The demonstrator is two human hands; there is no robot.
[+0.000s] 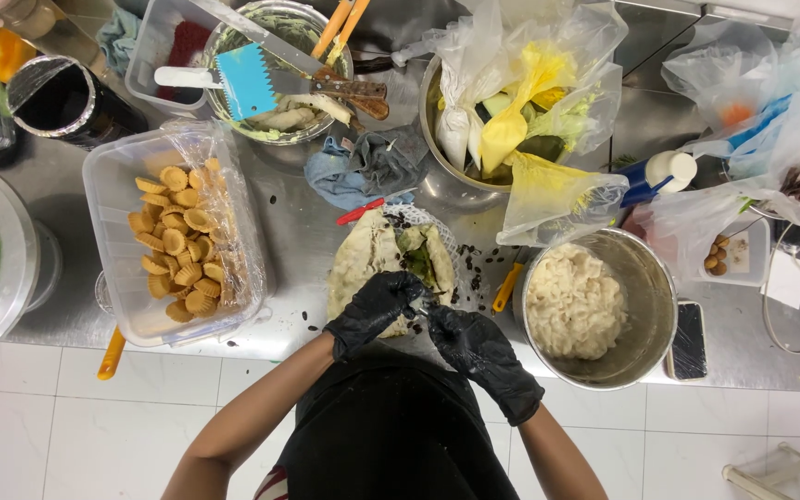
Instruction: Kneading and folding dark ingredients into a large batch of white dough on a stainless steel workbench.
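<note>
The person is standing at a shiny metal counter [307, 231] and looking straight down at it. Both hands are wearing black gloves, so the food is staying clean. The left hand [374, 310] and the right hand [478, 350] are meeting right in front of the body, at about 6 o'clock in the view. They are pinching together over the near edge of a flat piece of pale dough [367, 264]. The left hand's fingers are curling in tight on the dough edge. The right hand's fingertips are closing in narrowly beside them, but I cannot tell if they are gripping the dough or a small bit of something else.

The dough is lying in the middle of the counter, with a green filling [418, 262] sitting on top, toward 1 o'clock from the hands. Little dark bits [469, 264] are lying scattered beside it.

A metal pot of white dough pieces [574, 301] is sitting at 3 o'clock, close enough for the right hand to reach. A clear plastic box of small yellow cups [177, 241] is waiting at 9 o'clock, near the left hand. At 12 o'clock a metal bowl [275, 74] is holding a knife [298, 60] and a blue scraper [244, 79], kept back out of the way. A bowl stuffed with plastic bags [520, 102] is sitting at 1 o'clock.
</note>
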